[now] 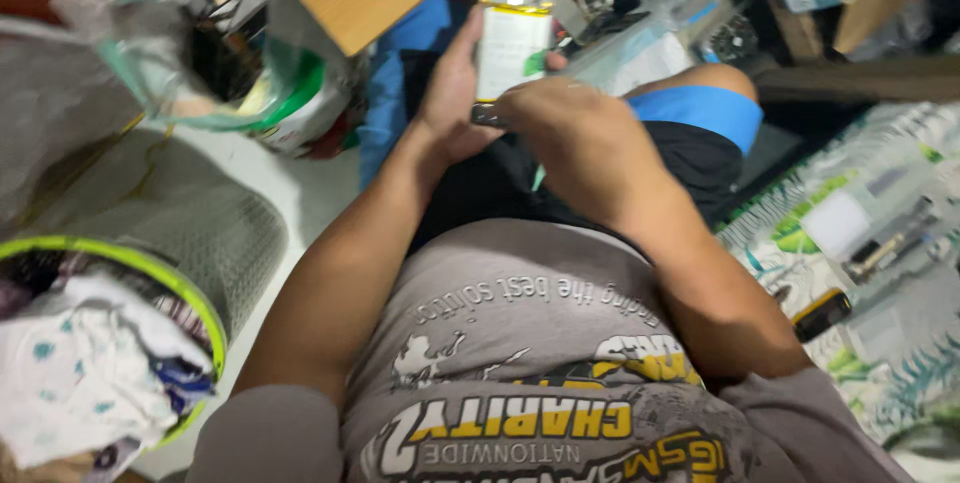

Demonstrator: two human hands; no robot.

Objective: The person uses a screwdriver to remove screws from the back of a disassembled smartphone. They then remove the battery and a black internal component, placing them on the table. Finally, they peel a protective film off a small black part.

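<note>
Upper centre of frame: left hand [452, 93] clamped round a flat white phone battery [514, 38], propping it upright (label faces camera). Right hand [570, 128] curled at its lower edge, grip unclear.

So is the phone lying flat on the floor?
No, the phone is held up off the floor in the left hand, with the right hand at its lower end.

2 bare arms reach forward, hands close together

The left hand [452, 93] is raised, fingers curled in a grip, thumb side up. The right hand [568, 133] is knuckles-up, fingers bent down just beside the left palm.
</note>
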